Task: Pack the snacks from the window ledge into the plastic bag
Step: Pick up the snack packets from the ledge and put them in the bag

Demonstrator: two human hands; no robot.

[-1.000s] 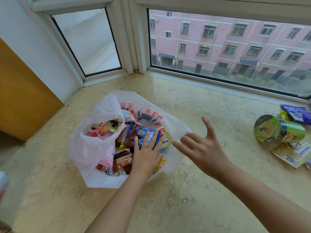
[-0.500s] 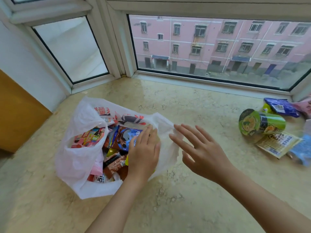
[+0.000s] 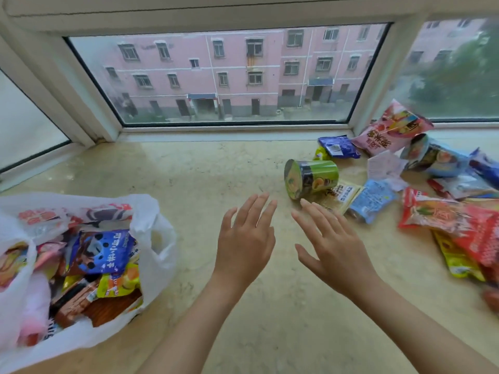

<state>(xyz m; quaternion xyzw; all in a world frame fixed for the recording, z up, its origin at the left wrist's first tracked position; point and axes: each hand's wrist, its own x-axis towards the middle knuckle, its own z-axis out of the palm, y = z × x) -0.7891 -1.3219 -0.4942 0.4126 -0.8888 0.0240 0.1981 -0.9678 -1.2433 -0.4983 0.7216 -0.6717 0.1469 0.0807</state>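
Note:
A white plastic bag (image 3: 155, 238) lies open at the left of the marble ledge (image 3: 189, 174), full of several snack packets, a blue one (image 3: 104, 252) on top. My left hand (image 3: 245, 238) and my right hand (image 3: 332, 244) hover side by side over the ledge's middle, fingers spread, holding nothing. Just beyond my right fingertips a green snack cup (image 3: 310, 178) lies on its side. Behind and right of it sits a heap of loose packets: a light blue one (image 3: 371, 199), a pink bag (image 3: 391, 129), a red bag (image 3: 453, 215).
Window frames (image 3: 232, 130) and glass close off the ledge's far side, with a corner post (image 3: 378, 85) at the right. A yellow-green packet (image 3: 453, 259) lies at the right edge. Bare marble stretches between bag and snack heap.
My left hand has left the bag and both hands have moved right, towards the green cup. The view has swung right, showing more of the snack heap.

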